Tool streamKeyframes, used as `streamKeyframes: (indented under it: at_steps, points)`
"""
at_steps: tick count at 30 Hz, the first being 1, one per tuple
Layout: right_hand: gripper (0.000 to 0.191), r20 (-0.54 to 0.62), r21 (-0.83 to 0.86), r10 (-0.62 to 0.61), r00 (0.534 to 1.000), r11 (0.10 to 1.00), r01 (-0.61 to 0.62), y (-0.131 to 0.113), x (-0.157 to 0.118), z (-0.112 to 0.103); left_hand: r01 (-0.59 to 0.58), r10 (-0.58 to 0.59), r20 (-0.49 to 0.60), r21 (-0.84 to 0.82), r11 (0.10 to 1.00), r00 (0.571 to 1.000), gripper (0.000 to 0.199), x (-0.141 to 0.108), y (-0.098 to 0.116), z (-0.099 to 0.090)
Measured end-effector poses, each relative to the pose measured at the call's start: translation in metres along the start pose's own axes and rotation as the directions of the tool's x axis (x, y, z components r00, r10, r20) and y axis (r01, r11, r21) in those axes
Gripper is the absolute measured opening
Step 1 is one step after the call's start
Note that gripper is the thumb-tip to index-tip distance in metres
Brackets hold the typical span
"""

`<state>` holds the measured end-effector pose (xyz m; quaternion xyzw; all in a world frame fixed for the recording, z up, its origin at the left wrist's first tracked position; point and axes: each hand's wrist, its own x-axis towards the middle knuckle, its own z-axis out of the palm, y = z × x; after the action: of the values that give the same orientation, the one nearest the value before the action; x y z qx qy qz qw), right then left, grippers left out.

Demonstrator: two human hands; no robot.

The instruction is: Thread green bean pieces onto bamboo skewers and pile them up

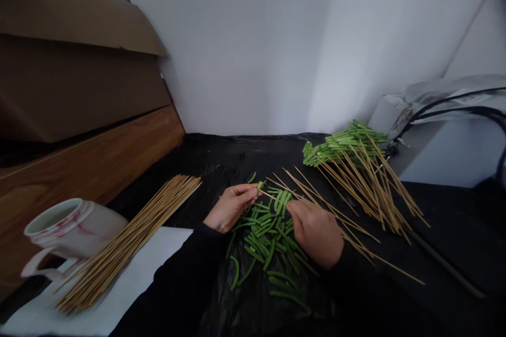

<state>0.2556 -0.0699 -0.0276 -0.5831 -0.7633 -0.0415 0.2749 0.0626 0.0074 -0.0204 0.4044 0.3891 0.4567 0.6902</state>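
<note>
Between the thumb and fingertips of my left hand (231, 206) is a short piece of green bean (260, 186), at the tip of a thin bamboo skewer (268, 195). My right hand (318, 231) is closed around that skewer farther along. Several cut green beans (282, 201) sit side by side on it, close to my right fingers. Below both hands, a loose heap of cut green beans (261, 237) lies on black plastic sheeting (237, 155). A few bare skewers (367, 253) lie beside and partly behind my right hand.
Skewers loaded with green beans (348, 142) are piled at the back right. At left, a bundle of bare skewers (130, 247) rests on white paper (118, 308) by a tipped ceramic mug (93, 226). A cardboard box (79, 79) stands behind; black cables (454, 108) run right.
</note>
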Motion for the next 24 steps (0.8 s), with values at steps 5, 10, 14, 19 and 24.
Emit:
streamKeyframes:
  at_steps: [5,10,14,19,24]
  points:
    - [0.024,0.009,0.003,-0.007,1.0,1.0,0.007,0.0005,-0.0005,0.0029,0.002,-0.002,-0.008,0.027,1.0,1.0,0.029,0.0021,-0.0043,-0.0008]
    - [0.024,0.001,0.035,-0.012,1.0,0.999,0.012,0.0012,0.0006,0.0022,0.043,-0.044,-0.024,-0.049,0.998,0.999,0.025,0.0024,-0.0024,-0.0006]
    - [0.023,-0.011,0.031,-0.013,1.0,0.999,0.013,0.0,0.0001,0.0009,0.096,-0.097,-0.006,-0.101,0.99,0.995,0.018,0.0022,-0.0012,-0.0008]
    - [0.023,-0.035,0.056,-0.024,0.999,0.998,0.026,0.0004,-0.0013,0.0037,0.118,-0.115,0.024,-0.137,0.984,0.993,0.015,0.0014,-0.0025,0.0004]
    - [0.023,-0.031,0.101,-0.015,0.999,0.995,0.018,-0.0002,-0.0018,0.0044,0.108,-0.107,0.019,-0.135,0.985,0.994,0.015,0.0001,-0.0016,0.0016]
